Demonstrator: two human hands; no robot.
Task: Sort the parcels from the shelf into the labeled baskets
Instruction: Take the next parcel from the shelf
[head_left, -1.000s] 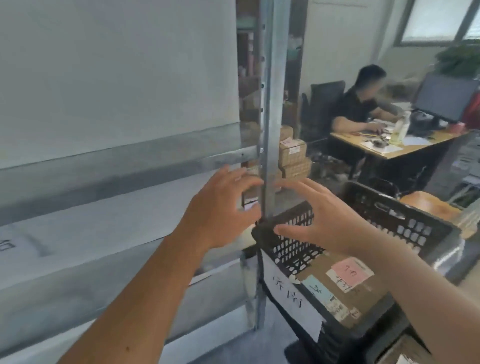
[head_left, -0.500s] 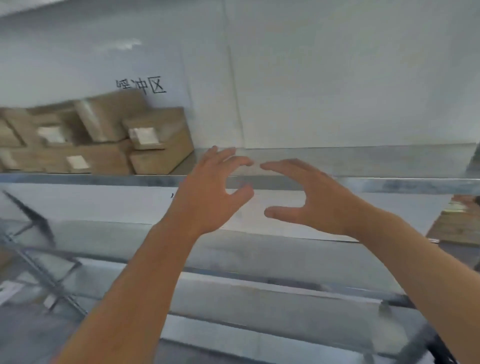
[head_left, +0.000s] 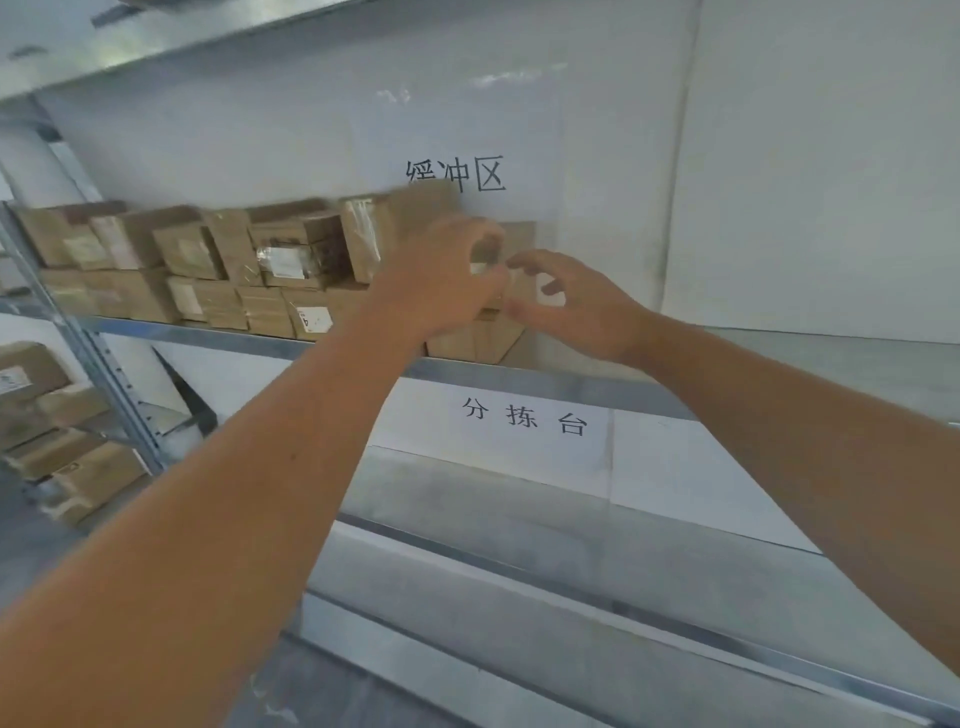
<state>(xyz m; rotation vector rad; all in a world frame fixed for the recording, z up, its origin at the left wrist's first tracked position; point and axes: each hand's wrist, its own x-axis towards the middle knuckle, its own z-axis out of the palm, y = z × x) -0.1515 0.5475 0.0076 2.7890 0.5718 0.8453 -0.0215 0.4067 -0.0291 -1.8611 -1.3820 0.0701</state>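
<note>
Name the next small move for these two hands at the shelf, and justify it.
Probably close both hands on the end parcel: the left hand and right hand hover at it with fingers spread, nothing held, and it sits at the stack's open right end.

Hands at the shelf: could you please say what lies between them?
The rightmost cardboard parcel, between left hand and right hand, in the head view.

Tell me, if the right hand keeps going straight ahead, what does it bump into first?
Most likely the end parcel in the stack on the shelf. The right hand points its spread fingers at that box. It looks very close, but blur hides whether they touch.
</note>
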